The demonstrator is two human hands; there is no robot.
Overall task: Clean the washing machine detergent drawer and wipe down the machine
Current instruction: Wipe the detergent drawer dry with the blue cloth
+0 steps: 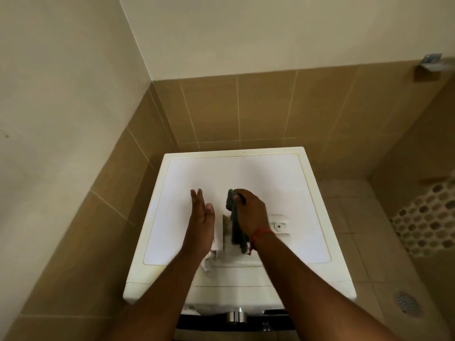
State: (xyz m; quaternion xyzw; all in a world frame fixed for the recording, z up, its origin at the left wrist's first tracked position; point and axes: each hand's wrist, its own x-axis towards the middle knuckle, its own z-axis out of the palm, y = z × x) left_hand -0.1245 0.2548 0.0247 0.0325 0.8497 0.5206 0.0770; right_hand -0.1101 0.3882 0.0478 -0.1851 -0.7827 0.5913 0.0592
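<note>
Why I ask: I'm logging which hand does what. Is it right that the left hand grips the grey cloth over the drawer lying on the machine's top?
No. The head view shows the right hand gripping the grey cloth over the drawer; the left hand is open.

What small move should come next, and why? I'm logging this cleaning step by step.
Probably bring the grey cloth, gripped by the right hand, down into the white detergent drawer lying on top of the washing machine. The left hand, fingers straight, is beside the drawer, well placed to steady it.

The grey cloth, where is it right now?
In the head view, the grey cloth hangs from the right hand, above the white detergent drawer lying on the washing machine top.
</note>
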